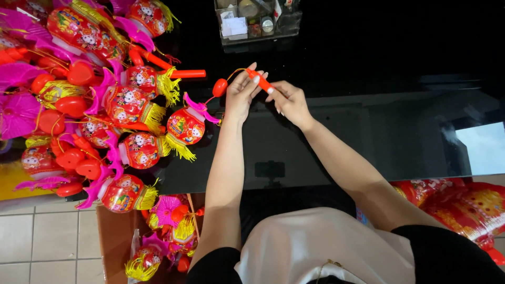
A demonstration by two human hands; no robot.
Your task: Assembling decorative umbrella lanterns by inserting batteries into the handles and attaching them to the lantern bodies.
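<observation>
Your fingers point(251, 73) on the left hand point(239, 94) are pinched together on the near end of an orange plastic stick point(261, 80), while the right hand point(289, 102) closes thumb and forefinger on its other end; both grips look clamped, not loose. From the stick's upper end a thin cord point(231, 74) runs left to a small red heart-shaped piece point(220, 87), which hangs just beside your left thumb, above the black glossy table point(368, 131). Judged step: you are fitting or adjusting the handle stick and its cord, with the lantern body not yet joined. The nearest finished one, a red paper lantern with yellow tassel point(185, 129), lies just left of your left wrist; the pile of finished lanterns point(94, 89) spreads farther left. The next move likely calls for steady tension on the cord and a firm hold on the stick so the heart does not swing. A clear organiser box point(258, 21) sits well beyond, at the table's far edge.
</observation>
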